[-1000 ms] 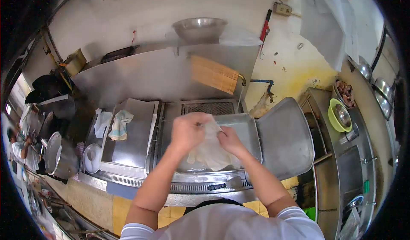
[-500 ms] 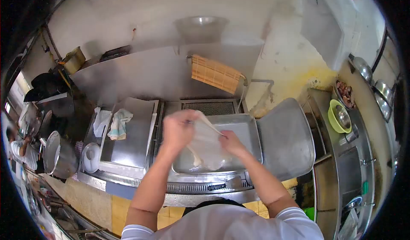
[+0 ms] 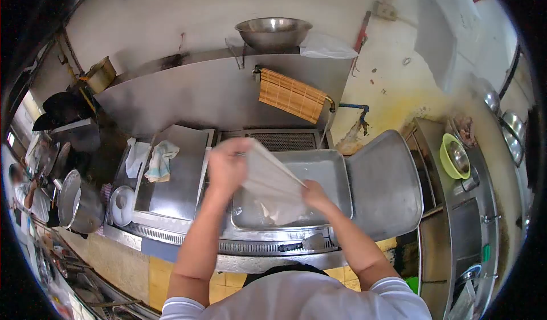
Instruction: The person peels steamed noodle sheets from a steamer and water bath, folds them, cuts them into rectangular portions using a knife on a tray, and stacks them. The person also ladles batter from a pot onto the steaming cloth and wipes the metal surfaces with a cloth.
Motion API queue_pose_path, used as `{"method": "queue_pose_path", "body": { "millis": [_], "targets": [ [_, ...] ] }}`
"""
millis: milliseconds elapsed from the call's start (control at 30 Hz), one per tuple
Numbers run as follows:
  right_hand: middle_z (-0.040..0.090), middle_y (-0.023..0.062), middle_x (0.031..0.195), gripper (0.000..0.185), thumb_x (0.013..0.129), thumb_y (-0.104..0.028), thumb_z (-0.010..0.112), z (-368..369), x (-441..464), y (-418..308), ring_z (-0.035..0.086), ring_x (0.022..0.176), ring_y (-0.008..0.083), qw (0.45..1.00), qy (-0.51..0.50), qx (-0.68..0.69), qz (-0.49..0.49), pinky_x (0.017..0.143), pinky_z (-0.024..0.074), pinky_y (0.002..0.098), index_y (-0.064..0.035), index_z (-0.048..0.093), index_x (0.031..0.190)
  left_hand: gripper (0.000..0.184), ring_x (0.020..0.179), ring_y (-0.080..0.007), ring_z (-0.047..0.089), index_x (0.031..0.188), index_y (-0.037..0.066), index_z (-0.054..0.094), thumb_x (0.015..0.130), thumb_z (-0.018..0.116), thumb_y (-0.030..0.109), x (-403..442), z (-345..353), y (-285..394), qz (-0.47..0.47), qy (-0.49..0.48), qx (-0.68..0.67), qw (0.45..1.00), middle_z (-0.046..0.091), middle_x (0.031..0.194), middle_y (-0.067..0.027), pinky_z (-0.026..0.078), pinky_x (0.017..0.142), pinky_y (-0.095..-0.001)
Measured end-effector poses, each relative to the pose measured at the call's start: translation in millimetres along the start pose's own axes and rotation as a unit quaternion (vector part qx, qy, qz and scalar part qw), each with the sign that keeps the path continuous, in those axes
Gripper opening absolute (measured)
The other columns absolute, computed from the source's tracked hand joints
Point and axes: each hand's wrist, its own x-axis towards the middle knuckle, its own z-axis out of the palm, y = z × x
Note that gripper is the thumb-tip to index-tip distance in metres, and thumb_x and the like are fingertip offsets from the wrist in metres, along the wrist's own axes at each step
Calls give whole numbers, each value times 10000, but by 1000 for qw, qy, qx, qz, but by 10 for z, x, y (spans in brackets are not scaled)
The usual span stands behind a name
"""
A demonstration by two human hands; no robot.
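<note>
A thin whitish sheet, perhaps cloth (image 3: 273, 177), hangs stretched between my two hands above a shallow metal tray (image 3: 348, 189). My left hand (image 3: 229, 163), somewhat blurred, is closed on its upper left corner. Lower and to the right, my right hand (image 3: 316, 196) pinches the sheet's right edge. The sheet's lower part droops into the tray, where its contact with the bottom is hard to make out. A scraper with a dark handle (image 3: 290, 246) lies on the front ledge below the tray.
Right of the tray leans a grey metal lid (image 3: 384, 186). A folded towel (image 3: 162, 160) rests on the steel cover at left. Beyond are a large pot (image 3: 85, 206) and a person (image 3: 28, 192). A bamboo mat (image 3: 292, 95) hangs behind; a green bowl (image 3: 450, 163) stands right.
My left hand has moved left and slightly up, my right hand slightly right and down. The sheet, bunched earlier, is now spread wider between them.
</note>
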Motion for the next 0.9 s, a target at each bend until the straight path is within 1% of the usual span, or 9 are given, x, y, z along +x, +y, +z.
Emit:
{"method": "queue_pose_path", "body": {
  "millis": [167,267,300,433,567,633,700,800,900],
  "targets": [
    [728,247,1009,278,878,-158,578,-227,-554,568,689,948,448,967,101,-228,-58,877,545,501,-33,723,1080,106,876,-377,729,961,21,751,909,678,77,-766,-55,-1066,-80,-12,119,990,737,912,-197,572,780,-415],
    [725,229,1056,262,857,-177,620,-80,-558,469,691,976,435,940,111,-294,-137,893,545,503,-50,719,1063,249,950,-391,712,968,104,783,904,661,311,-1442,275,-1258,-212,-255,242,912,738,980,-208,565,864,-494],
    [724,225,1071,258,850,-186,635,-10,-553,459,692,983,432,942,96,-282,-154,894,545,505,-53,716,1056,297,971,-393,711,968,101,787,931,605,333,-1904,530,-1988,-61,-361,333,869,737,1021,-209,565,884,-503],
    [694,244,1194,337,820,-172,667,39,-308,719,651,1136,418,939,-71,-337,-14,990,529,501,-39,720,1125,307,965,-404,710,973,89,781,928,611,340,-2063,675,-1893,-67,-401,304,861,735,1064,-211,565,887,-511],
    [716,229,1174,316,848,-149,654,-208,-120,43,692,1095,377,976,-57,-207,46,953,551,473,-28,726,1130,228,927,-406,714,993,91,779,925,664,276,-1560,756,-1266,-154,-284,134,937,742,996,-199,576,838,-486],
    [735,230,1057,289,872,-140,635,-134,-107,-406,718,1011,358,988,75,51,-123,920,559,438,-7,724,1113,167,920,-402,715,1006,82,777,911,685,183,-1206,774,-689,-118,-202,43,971,746,973,-193,580,813,-462],
    [730,236,967,279,884,-125,631,-138,-99,-961,724,965,360,966,36,185,-175,879,559,441,19,709,1110,159,920,-392,719,1025,68,775,890,692,86,-924,854,-334,-72,-129,0,989,750,967,-185,579,792,-448],
    [724,242,980,271,878,-102,617,-139,-155,-808,715,962,390,993,6,63,-101,855,549,472,18,705,1105,143,891,-313,748,1027,41,767,899,704,47,-627,657,-298,16,-37,-14,999,757,940,-170,576,771,-409],
    [726,269,978,313,856,-68,550,-321,-175,397,725,941,381,994,40,-89,-52,861,555,454,2,725,1105,210,894,-198,743,1018,20,762,860,651,-63,-310,112,-306,-60,47,-28,997,765,919,-145,575,809,-337]
  ]
}}
